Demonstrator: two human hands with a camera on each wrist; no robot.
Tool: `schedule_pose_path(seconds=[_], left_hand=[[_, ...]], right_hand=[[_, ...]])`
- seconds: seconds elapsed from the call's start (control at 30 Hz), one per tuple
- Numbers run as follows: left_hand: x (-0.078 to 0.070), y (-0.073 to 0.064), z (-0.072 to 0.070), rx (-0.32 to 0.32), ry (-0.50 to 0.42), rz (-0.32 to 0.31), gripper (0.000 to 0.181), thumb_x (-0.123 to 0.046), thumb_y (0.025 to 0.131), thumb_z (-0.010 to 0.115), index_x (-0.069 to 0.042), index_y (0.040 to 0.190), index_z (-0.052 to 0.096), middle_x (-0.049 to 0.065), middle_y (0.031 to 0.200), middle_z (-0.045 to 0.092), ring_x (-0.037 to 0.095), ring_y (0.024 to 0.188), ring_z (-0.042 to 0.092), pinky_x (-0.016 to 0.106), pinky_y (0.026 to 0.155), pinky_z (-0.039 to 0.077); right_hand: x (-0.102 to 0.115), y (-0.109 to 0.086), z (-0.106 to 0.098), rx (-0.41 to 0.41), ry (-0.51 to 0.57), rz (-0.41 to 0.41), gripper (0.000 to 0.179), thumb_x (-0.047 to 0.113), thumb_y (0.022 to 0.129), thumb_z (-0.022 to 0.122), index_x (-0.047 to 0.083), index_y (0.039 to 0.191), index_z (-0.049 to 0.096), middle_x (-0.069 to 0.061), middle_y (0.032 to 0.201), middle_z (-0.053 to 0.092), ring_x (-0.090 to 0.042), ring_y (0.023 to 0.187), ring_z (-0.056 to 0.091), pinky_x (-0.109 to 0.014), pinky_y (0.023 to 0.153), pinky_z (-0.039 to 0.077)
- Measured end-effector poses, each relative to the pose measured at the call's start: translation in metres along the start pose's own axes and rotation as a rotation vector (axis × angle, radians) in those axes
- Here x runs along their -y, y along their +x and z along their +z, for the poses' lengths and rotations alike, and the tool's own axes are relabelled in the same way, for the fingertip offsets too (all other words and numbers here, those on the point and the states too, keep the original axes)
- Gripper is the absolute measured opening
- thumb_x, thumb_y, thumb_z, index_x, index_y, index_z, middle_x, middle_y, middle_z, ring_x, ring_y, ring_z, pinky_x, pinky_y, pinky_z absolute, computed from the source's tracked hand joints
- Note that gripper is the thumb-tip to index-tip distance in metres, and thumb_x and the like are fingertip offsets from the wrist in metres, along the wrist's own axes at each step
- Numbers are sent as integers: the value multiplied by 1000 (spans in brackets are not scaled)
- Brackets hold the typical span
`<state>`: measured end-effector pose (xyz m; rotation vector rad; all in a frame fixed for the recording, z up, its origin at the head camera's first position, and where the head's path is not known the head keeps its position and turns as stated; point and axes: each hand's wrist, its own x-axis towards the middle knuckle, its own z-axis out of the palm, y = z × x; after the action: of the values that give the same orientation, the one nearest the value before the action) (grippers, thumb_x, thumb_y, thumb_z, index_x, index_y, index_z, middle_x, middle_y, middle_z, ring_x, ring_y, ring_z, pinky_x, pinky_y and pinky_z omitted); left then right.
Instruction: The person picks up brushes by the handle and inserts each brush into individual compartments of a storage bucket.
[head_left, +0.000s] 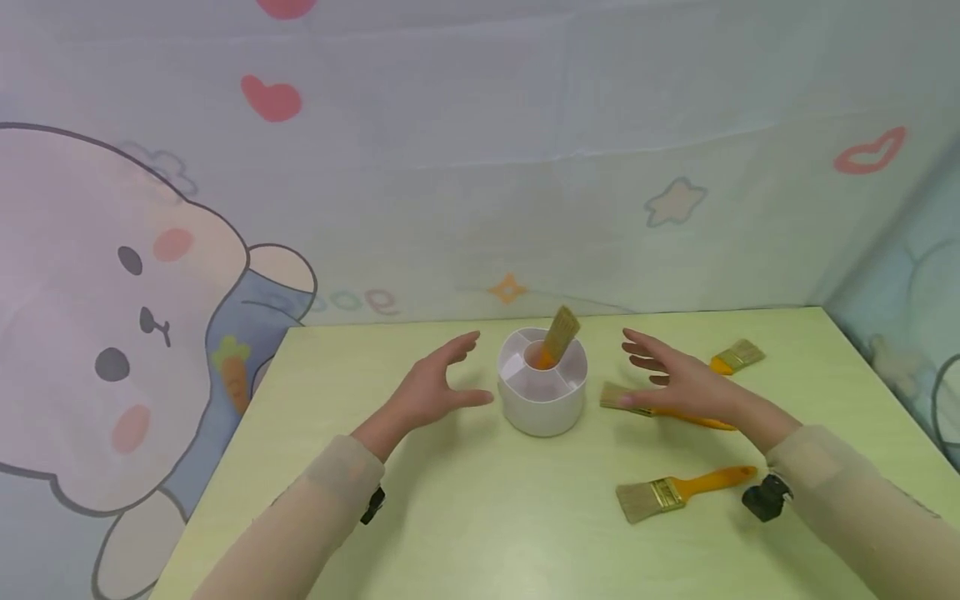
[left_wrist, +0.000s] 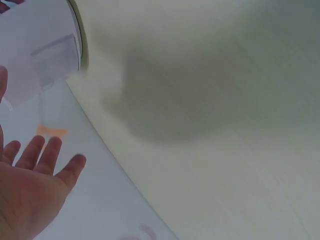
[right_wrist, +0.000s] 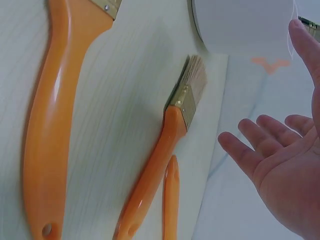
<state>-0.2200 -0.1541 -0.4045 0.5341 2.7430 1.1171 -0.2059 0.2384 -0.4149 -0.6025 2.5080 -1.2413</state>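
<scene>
A round white holder [head_left: 543, 414] with inner dividers stands near the table's back middle. One paintbrush [head_left: 561, 333] leans in its central cup, bristles up, handle mostly hidden inside. To the holder's left is my left hand [head_left: 427, 390], fingers and thumb spread apart and holding nothing. On the other side, my right hand [head_left: 686, 382] hovers with fingers extended and nothing in its grasp. Beneath it lies a second paintbrush [right_wrist: 172, 120] with an orange handle, partly covered by the hand in the head view. Closer to the front rests another paintbrush [head_left: 686, 490], bristles pointing left.
Behind the right hand, a further paintbrush [head_left: 738, 357] lies with its bristles toward the back right. The pale yellow table [head_left: 480, 517] ends at a printed curtain [head_left: 450, 208] along the back. A dark cable [head_left: 937, 400] hangs at the right edge.
</scene>
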Motion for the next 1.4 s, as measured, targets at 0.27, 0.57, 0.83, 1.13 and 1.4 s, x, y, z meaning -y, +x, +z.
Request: schedule_pose_path(seconds=[0.27, 0.57, 0.83, 1.13, 1.4], left_hand=[[5, 18, -3, 115, -46, -13, 95, -51, 70, 82, -39, 149, 30, -15, 149, 40, 14, 136, 40, 46, 107, 41], [5, 34, 1, 139, -57, 2, 96, -51, 66, 84, -45, 146, 32, -13, 149, 41, 15, 136, 41, 45, 108, 40], [4, 32, 5, 152, -76, -13, 95, -51, 65, 85, -45, 145, 33, -15, 147, 42, 13, 135, 41, 45, 108, 40], [-1, 26, 10, 169, -96, 15, 93, -51, 68, 83, -41, 147, 34, -24, 147, 36, 13, 135, 41, 45, 106, 42], [-4, 26, 19, 166, -149, 44, 93, -46, 68, 85, -41, 146, 34, -26, 142, 41, 8, 132, 44, 48, 111, 35]], right_hand=[[-6, -17, -12, -19, -56, 1, 96, 47, 82, 73, 24, 155, 15, -11, 156, 29, -37, 140, 31, -56, 109, 34], [-16, -37, -26, -31, -127, 73, 95, 50, 83, 71, 24, 155, 15, -12, 155, 29, -39, 139, 33, -65, 106, 31], [-22, -51, -35, -21, -180, 145, 94, 55, 84, 67, 19, 155, 17, -15, 153, 33, -40, 138, 32, -65, 104, 33], [-21, -58, -44, -23, -292, 188, 88, 59, 87, 61, 9, 152, 27, -21, 151, 34, -45, 134, 35, -65, 101, 36], [-30, -61, -50, -25, -369, 208, 87, 59, 88, 59, 3, 149, 32, -24, 149, 35, -48, 132, 36, -66, 100, 36]])
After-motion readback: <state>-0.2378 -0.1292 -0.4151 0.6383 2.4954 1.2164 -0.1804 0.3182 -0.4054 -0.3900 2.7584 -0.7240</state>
